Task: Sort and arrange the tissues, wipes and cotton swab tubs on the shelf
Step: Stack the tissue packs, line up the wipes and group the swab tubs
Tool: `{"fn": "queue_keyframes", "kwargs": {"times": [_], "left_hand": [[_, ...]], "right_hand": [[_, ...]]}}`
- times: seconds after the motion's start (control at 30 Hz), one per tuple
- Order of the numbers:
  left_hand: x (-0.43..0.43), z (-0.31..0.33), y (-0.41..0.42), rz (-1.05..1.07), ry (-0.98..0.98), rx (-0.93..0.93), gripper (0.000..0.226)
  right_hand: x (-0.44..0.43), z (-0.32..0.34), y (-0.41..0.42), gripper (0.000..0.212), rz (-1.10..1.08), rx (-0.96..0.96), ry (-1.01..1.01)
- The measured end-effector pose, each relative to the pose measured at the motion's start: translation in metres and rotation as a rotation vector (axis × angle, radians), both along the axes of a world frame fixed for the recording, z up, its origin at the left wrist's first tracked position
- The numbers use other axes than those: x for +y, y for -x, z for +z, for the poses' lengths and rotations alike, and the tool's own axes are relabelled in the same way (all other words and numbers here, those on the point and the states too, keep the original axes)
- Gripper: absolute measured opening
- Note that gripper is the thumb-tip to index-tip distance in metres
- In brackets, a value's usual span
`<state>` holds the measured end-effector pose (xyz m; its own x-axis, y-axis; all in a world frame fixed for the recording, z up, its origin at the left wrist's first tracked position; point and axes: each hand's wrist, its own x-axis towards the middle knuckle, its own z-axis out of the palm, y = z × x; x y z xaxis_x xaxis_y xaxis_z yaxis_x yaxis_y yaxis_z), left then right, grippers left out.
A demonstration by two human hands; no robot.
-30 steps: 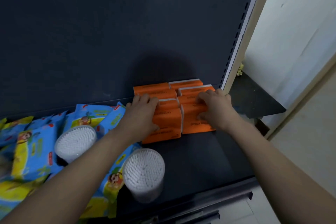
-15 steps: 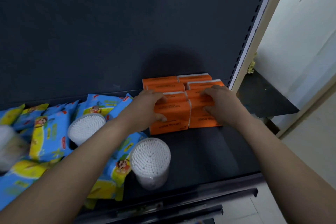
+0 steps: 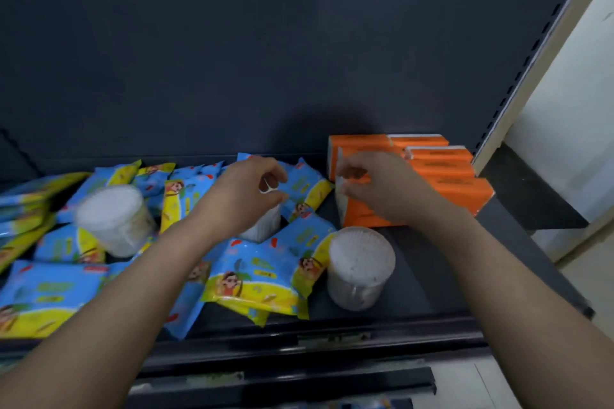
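Orange tissue packs (image 3: pixel 442 173) stand in a block at the shelf's back right. My right hand (image 3: pixel 375 189) hovers over the block's front left pack with fingers loosely curled, holding nothing; it is blurred. My left hand (image 3: pixel 246 192) reaches down over a cotton swab tub (image 3: pixel 262 229) among the wipes, fingers and thumb curled round its top rim. A second tub (image 3: pixel 360 266) stands near the shelf front, just below the tissues. A third tub (image 3: pixel 113 219) sits further left. Blue and yellow wipes packs (image 3: pixel 255 272) lie scattered across the left and middle.
The dark shelf (image 3: pixel 415 285) has a raised front lip with a price rail. A dark back panel (image 3: pixel 232 60) rises behind. A slotted upright (image 3: pixel 518 76) bounds the right side, with a lower side shelf (image 3: pixel 525 199) beyond it.
Both hands left the front tissue packs. The left hand moved left onto the tub among the wipes; the right hand lifted and shifted left. The view swung left, showing more wipes.
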<state>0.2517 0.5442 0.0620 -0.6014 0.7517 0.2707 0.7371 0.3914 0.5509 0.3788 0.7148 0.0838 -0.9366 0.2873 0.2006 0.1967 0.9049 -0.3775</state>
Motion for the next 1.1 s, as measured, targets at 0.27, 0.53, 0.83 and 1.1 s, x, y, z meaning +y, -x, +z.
{"fn": "queue_keyframes", "kwargs": {"times": [0.27, 0.53, 0.83, 1.1], "left_hand": [[-0.066, -0.009, 0.010, -0.022, 0.221, -0.050, 0.010], [-0.077, -0.032, 0.013, -0.125, 0.541, -0.115, 0.071], [-0.075, -0.032, 0.009, -0.121, 0.593, -0.154, 0.081], [-0.079, -0.023, 0.003, -0.025, 0.509, -0.276, 0.051]], "right_hand": [[-0.059, -0.011, 0.029, 0.051, 0.118, -0.473, -0.130], [-0.073, -0.033, 0.038, 0.092, 0.067, -0.854, -0.292], [-0.073, -0.032, 0.029, 0.070, -0.025, -0.642, -0.135], [-0.059, -0.030, 0.036, 0.056, 0.092, -0.593, -0.217]]}}
